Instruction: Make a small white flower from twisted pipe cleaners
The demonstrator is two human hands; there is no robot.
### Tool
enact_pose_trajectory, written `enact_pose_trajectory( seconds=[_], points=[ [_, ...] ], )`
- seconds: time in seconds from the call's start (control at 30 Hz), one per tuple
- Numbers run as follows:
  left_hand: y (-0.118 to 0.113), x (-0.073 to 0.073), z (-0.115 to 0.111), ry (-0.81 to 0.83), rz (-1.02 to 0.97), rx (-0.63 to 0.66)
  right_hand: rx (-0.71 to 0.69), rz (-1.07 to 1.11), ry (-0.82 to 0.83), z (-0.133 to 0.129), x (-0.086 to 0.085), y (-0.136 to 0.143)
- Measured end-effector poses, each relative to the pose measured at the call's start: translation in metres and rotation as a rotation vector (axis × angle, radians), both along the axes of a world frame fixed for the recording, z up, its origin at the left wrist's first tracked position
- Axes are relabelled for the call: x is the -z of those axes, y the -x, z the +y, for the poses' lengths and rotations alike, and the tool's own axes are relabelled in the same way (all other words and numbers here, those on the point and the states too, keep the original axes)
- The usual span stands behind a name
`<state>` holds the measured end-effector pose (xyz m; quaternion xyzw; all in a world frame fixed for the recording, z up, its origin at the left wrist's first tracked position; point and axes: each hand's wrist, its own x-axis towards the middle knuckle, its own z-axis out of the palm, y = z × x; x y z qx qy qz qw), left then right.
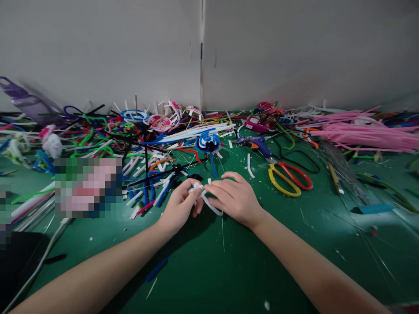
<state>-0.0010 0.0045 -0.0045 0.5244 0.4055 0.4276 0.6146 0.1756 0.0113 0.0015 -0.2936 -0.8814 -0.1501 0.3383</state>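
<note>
Between my two hands, over the green table, is a white pipe cleaner (212,206) bent into a small looped bundle with one end curving down. My left hand (182,201) pinches the bundle between thumb and fingers. My right hand (234,197) has its fingertips closed on the same pipe cleaner from the right, its palm facing down. Just beyond them stands a blue, white and black coiled pipe-cleaner piece (208,142). Short cut pipe-cleaner bits (153,192) lie left of my left hand.
Scissors (290,178) with yellow and red handles lie to the right, near a blue glue gun (262,147). Pink pipe cleaners (369,133) are bundled at the far right. A purple bottle (32,102) stands at the back left, before a grey wall (98,52). A white cable (46,255) runs along the left.
</note>
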Motion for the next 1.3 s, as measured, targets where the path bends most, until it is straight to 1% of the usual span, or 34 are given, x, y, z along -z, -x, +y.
enact_pose_trajectory(
  seconds=[0.13,0.3,0.5,0.7,0.97,1.07,1.17,1.3],
  points=[
    [0.0,0.002,0.002,0.024,-0.051,-0.022,-0.032,0.089,0.009,0.004,0.006,0.005],
    [-0.001,0.001,0.001,0.026,-0.006,-0.013,-0.061,0.154,0.075,0.005,0.011,0.003],
    [-0.001,-0.002,-0.001,-0.015,0.034,0.029,-0.062,0.156,0.144,0.0,0.012,-0.002],
    [0.0,0.001,-0.001,-0.051,0.03,0.038,-0.041,0.127,0.219,-0.001,0.011,-0.004],
    [-0.001,0.001,-0.002,-0.1,0.08,0.064,-0.043,0.188,0.262,-0.004,0.009,-0.005],
    [-0.002,0.002,-0.002,-0.109,0.086,0.072,-0.013,0.171,0.328,-0.006,0.009,-0.004],
    [-0.002,0.002,-0.002,-0.123,0.096,0.077,-0.004,0.158,0.427,-0.007,0.009,-0.003],
    [-0.002,0.002,-0.003,-0.129,0.112,0.077,-0.062,0.213,0.57,-0.008,0.009,0.0]
  ],
)
